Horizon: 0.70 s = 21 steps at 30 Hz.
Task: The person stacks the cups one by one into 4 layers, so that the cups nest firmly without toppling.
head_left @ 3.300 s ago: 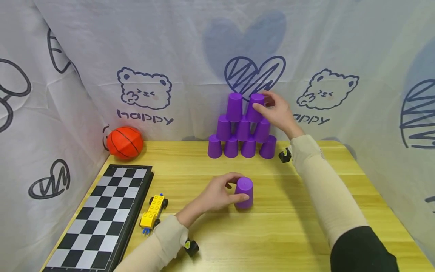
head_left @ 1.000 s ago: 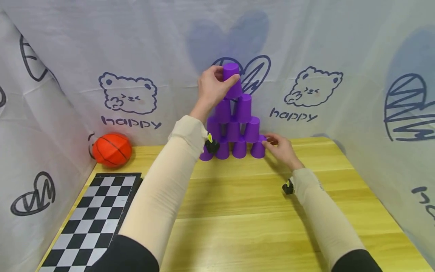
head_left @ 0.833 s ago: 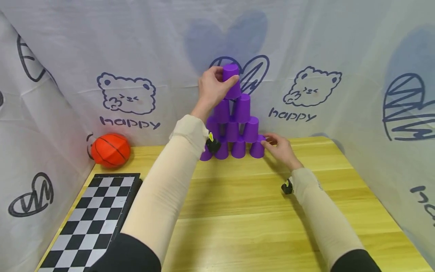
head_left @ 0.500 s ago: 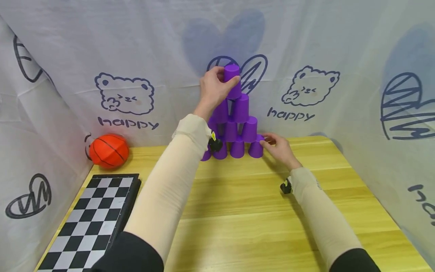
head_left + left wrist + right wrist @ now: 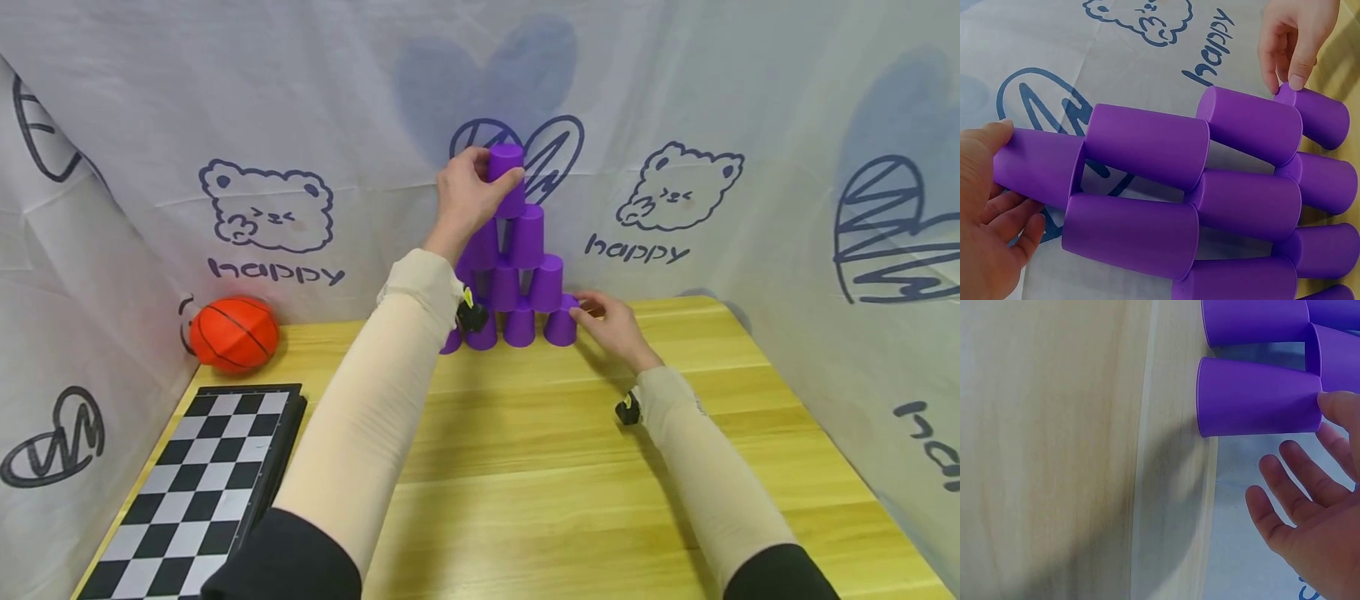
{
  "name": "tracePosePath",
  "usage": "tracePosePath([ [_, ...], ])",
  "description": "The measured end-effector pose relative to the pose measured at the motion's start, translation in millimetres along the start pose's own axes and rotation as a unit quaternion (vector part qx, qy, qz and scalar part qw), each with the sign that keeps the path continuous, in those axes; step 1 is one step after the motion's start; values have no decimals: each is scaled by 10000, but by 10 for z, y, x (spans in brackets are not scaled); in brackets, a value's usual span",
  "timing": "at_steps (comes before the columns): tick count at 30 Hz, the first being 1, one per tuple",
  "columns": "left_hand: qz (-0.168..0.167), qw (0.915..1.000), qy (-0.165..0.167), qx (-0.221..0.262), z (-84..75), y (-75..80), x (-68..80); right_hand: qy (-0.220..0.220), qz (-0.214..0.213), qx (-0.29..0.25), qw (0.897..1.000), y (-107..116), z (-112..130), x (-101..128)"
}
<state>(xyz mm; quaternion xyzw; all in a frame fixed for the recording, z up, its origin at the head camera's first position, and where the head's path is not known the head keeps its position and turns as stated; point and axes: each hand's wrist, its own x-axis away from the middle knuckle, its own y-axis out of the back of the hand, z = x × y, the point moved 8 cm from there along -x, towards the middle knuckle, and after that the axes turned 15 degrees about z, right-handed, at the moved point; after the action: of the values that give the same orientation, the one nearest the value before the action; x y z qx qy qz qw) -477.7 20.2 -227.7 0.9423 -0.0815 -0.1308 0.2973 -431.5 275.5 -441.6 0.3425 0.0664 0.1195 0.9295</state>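
Upside-down purple cups form a pyramid against the back cloth. My left hand [image 5: 467, 193] holds the topmost cup [image 5: 506, 187] between thumb and fingers, over the two cups of the row below. In the left wrist view this top cup [image 5: 1041, 162] meets both of them at its rim. At the lower right, my right hand [image 5: 617, 332] pinches the upper end of the outermost bottom-row cup [image 5: 561, 325] with thumb and index finger. The right wrist view shows that cup [image 5: 1260, 400] standing on the table, the other fingers spread apart from it. My left arm covers part of the pyramid's left side.
A black-and-white checkerboard [image 5: 198, 479] lies along the table's left side. Behind it sits an orange basketball-patterned ball [image 5: 234, 333]. Printed cloth [image 5: 390, 100] hangs behind and beside the wooden table [image 5: 555, 500].
My left hand has raised a cup from the table to the pyramid's top, then stays nearly still. My right hand has moved from an upper cup to the bottom-right one. The yellow toy car is out of sight.
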Motion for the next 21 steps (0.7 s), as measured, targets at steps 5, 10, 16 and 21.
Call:
tracePosePath([
  [5,36,10000,-16,-4,21,18,9,-18,36,30,10000,-21,3,-20],
  [10,20,10000,63,3,51,51,41,-29,86,-5,10000,-38,9,-31],
  [16,39,9998,97,157,99,96,107,-20,100,-22,9999,-23,8,-9],
  [21,30,9999,53,98,180,146,199,21,-19,-6,10000,61,38,13],
])
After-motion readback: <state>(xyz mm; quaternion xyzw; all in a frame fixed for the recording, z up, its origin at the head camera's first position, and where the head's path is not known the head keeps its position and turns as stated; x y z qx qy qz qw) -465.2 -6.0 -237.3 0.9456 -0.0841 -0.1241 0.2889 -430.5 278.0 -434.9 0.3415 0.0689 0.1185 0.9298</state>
